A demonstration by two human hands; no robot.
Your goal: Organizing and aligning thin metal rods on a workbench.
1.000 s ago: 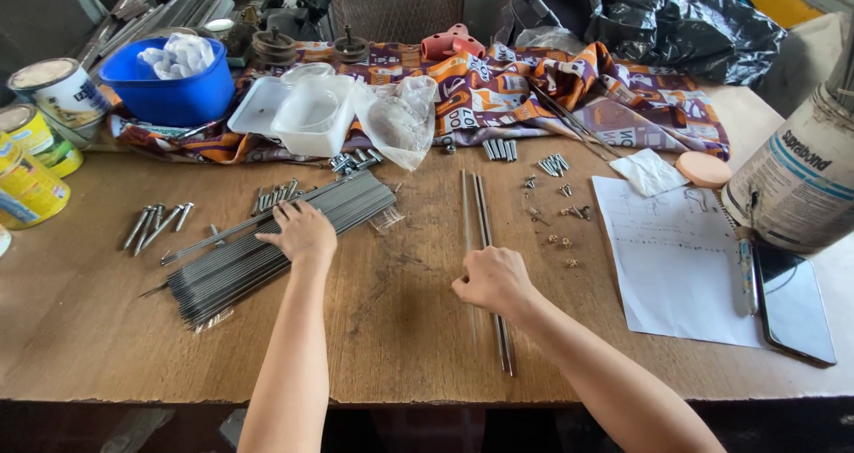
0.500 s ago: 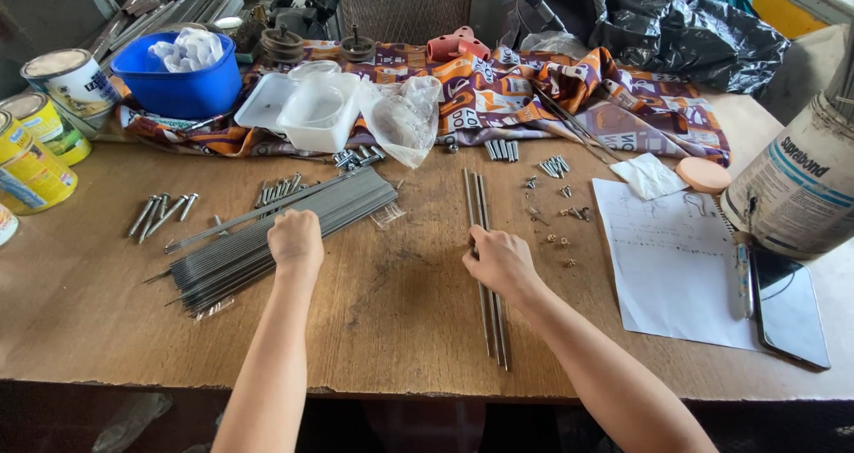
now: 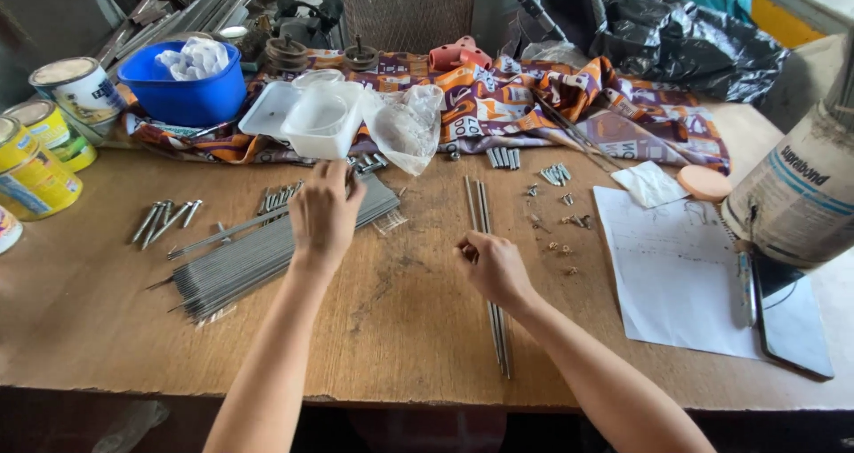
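My left hand (image 3: 325, 213) lies palm down on the far end of a bundle of thin grey metal rods (image 3: 240, 262), fingers spread toward a white plastic container (image 3: 322, 118). My right hand (image 3: 489, 266) rests with fingers curled over a few long steel rods (image 3: 485, 240) that lie front to back on the wooden table (image 3: 400, 320). Whether its fingers pinch a rod is hidden. Loose bolts (image 3: 165, 219) lie left of the bundle.
Paint tins (image 3: 36, 164) stand at the left edge, a blue bowl (image 3: 184, 87) behind. A patterned cloth (image 3: 534, 106) crosses the back. White paper (image 3: 680, 271), a pen (image 3: 743, 280), a dark phone (image 3: 792, 315) and a large tub (image 3: 801, 191) sit right. Small screws (image 3: 556, 176) are scattered mid-table.
My left hand has slid forward along the rod bundle toward the white container. My right hand has moved a little away from me along the long rods.
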